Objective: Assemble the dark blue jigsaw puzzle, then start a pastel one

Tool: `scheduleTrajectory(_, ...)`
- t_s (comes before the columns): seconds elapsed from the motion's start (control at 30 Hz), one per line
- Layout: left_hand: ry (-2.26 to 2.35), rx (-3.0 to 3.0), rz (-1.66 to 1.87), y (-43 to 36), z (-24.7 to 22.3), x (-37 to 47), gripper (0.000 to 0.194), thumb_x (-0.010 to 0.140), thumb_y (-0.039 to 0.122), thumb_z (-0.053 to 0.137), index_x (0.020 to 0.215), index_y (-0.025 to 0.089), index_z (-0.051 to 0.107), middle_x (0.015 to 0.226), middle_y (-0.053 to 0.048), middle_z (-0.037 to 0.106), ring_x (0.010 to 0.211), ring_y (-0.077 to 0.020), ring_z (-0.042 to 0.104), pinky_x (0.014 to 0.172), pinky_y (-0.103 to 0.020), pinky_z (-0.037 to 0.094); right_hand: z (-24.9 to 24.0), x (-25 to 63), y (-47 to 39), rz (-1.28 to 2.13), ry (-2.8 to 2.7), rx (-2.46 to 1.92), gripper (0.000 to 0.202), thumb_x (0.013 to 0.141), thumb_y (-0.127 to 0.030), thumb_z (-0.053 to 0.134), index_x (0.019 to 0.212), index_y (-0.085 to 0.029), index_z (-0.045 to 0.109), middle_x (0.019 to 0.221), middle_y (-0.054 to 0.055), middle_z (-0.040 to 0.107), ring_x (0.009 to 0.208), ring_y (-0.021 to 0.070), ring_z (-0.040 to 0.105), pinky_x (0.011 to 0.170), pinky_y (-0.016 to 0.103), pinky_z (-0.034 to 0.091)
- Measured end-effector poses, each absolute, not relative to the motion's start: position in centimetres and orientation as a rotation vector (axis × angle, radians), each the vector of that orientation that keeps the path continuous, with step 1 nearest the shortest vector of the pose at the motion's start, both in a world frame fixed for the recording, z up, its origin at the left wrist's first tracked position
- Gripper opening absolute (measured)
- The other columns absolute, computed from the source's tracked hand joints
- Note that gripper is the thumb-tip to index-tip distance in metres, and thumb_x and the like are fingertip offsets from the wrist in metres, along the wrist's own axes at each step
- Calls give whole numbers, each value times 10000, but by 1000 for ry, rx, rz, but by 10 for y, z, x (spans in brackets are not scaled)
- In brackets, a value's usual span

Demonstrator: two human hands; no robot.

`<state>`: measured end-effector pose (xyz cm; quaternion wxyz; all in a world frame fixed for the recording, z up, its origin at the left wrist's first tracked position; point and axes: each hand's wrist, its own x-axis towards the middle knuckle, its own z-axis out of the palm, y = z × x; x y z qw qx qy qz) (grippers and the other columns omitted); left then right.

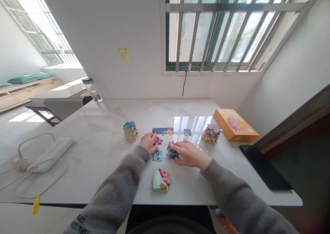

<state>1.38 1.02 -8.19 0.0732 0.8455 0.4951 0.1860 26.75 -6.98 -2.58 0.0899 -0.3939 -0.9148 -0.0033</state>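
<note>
My left hand (149, 142) rests its fingertips on a purple puzzle piece (157, 141) on the white table. Just below that piece lies a teal piece (157, 155). The fingers of my right hand (189, 153) touch dark blue and red puzzle pieces (171, 151); how firmly they hold them is hard to see. Above both hands is a joined blue strip (163, 130), with a single blue piece (187, 132) apart to its right. A small pile of pieces (161, 180) sits nearer the table's front edge.
Stacks of pieces stand at left (131, 131) and right (211, 133). Beyond the right stack are an orange box (235, 125) and a black tablet-like slab (265, 167). A white power strip (53, 155) with cables lies far left; a clear bottle (92, 89) stands at the back left.
</note>
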Motion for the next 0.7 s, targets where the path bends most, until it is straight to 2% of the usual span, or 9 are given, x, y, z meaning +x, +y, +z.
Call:
scheduleTrajectory(0.17,1444,2525,591,12,-78,13,271,833,275,604,1097,230,648,1110,-85,594,1088,-296,519,950,-451,436,-28,297,-34,-30,-2565,-1348,310,849,-265,679,1140,-158,651,1041,125,672,945,269,640,886,375,424)
scheduleTrajectory(0.37,1108,2413,850,11,-57,19,221,886,263,544,1076,211,643,1086,-73,647,1060,-247,562,997,-417,455,-41,307,-20,58,-2504,-1408,248,837,-231,715,1076,-177,675,1032,104,678,950,244,644,882,342,462)
scheduleTrajectory(0.53,960,2490,753,11,-44,40,158,863,225,568,992,204,656,984,-63,681,978,-239,586,943,-396,476,-54,312,-22,189,-2365,-1315,167,903,-193,622,1065,-180,661,1091,95,657,1011,218,633,911,341,501)
scheduleTrajectory(0.6,917,2569,716,14,-40,53,147,856,204,586,986,210,654,992,-60,684,988,-241,587,951,-393,472,-63,315,-20,179,-2235,-1308,247,933,-110,508,1128,-168,649,1159,116,645,1082,217,617,960,364,501)
scheduleTrajectory(0.7,877,2710,590,22,-33,75,190,845,212,631,1034,224,645,1069,-67,668,1034,-257,578,974,-407,464,-76,319,-16,82,-2142,-1366,414,890,0,424,1207,-150,644,1291,153,616,1214,242,555,1048,427,460)
